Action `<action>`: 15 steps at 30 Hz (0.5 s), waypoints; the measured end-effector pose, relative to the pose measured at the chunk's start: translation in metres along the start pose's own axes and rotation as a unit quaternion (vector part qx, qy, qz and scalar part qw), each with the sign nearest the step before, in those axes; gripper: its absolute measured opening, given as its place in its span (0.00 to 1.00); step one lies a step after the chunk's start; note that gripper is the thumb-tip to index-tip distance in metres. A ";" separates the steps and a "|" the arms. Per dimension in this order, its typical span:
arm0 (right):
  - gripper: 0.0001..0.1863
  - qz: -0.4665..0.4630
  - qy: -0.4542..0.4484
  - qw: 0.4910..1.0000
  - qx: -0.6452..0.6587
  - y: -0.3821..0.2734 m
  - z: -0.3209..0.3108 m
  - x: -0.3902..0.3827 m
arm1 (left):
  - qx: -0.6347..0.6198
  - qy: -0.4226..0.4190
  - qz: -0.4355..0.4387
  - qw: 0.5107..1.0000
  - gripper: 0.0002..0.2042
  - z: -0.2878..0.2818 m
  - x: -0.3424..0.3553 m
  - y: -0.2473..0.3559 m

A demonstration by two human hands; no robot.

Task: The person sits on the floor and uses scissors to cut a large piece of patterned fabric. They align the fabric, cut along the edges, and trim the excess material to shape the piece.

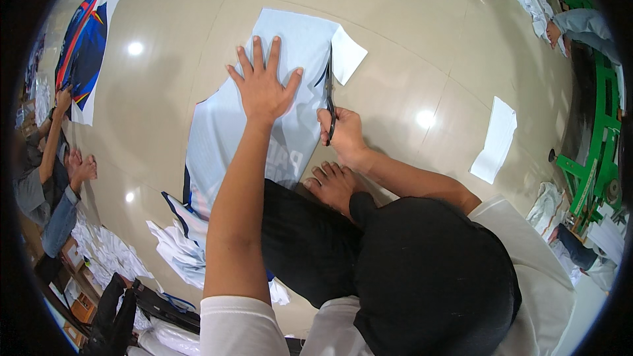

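A pale blue-white piece of fabric [227, 135] lies spread on the floor, its underside up, with faint lettering showing through. My left hand [266, 89] presses flat on its upper part, fingers spread. Beside it, on the right edge, my right hand [341, 135] is closed around the handles of black scissors [330, 95]. The blades point away from me along the fabric's edge. A white flap [347, 56] stands off that edge near the blade tips; whether it is fully cut off I cannot tell.
My bare foot [333, 186] rests by the fabric's lower right. A white scrap [494, 140] lies on the tiles to the right. At left another person holds dark blue printed fabric [88, 53]. A green metal frame [593, 138] stands far right; white cloths [109, 250] pile lower left.
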State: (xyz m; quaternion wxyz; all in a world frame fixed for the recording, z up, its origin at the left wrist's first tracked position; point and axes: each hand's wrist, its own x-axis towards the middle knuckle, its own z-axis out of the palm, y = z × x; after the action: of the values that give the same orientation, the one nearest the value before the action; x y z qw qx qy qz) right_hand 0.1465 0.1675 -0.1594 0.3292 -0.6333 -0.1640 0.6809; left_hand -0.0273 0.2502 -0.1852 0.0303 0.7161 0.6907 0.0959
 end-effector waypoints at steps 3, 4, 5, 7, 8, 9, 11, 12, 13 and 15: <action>0.12 0.005 0.002 1.000 0.022 -0.001 0.005 -0.002 | 0.000 -0.014 -0.006 1.000 0.42 -0.001 0.000 0.000; 0.12 0.006 -0.001 0.999 0.033 0.000 0.006 -0.001 | -0.002 -0.015 -0.006 1.000 0.42 -0.001 0.000 0.000; 0.12 0.006 -0.003 0.999 0.044 0.000 0.007 -0.001 | -0.003 -0.015 -0.007 1.000 0.42 -0.001 0.001 0.001; 0.12 0.003 -0.009 0.999 0.045 0.001 0.009 -0.001 | -0.004 -0.015 -0.008 1.000 0.42 0.000 0.000 0.000; 0.12 0.001 -0.012 0.999 0.046 0.001 0.009 -0.001 | -0.004 -0.014 -0.007 1.000 0.42 0.000 0.000 -0.001; 0.12 -0.001 -0.007 0.999 0.045 0.001 0.010 -0.001 | -0.004 -0.013 -0.007 1.000 0.42 0.000 0.000 -0.001; 0.12 -0.005 0.002 0.999 0.044 0.001 0.012 -0.001 | -0.003 -0.014 -0.005 1.000 0.42 0.001 0.000 -0.001; 0.13 -0.004 0.003 0.999 0.044 0.001 0.011 -0.001 | -0.003 -0.014 -0.004 1.000 0.42 0.001 0.000 -0.001; 0.13 -0.003 0.004 0.999 0.043 0.001 0.011 -0.001 | -0.003 -0.014 -0.003 1.000 0.42 0.001 0.001 0.000; 0.13 0.000 0.011 0.999 0.041 -0.002 0.012 -0.001 | -0.002 -0.015 -0.003 1.000 0.42 0.000 0.000 -0.001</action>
State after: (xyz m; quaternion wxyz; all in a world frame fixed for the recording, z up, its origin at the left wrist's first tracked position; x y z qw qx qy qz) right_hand 0.1349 0.1707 -0.1550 0.3572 -0.6265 -0.1322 0.6800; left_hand -0.0279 0.2505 -0.1853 0.0420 0.7154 0.6921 0.0863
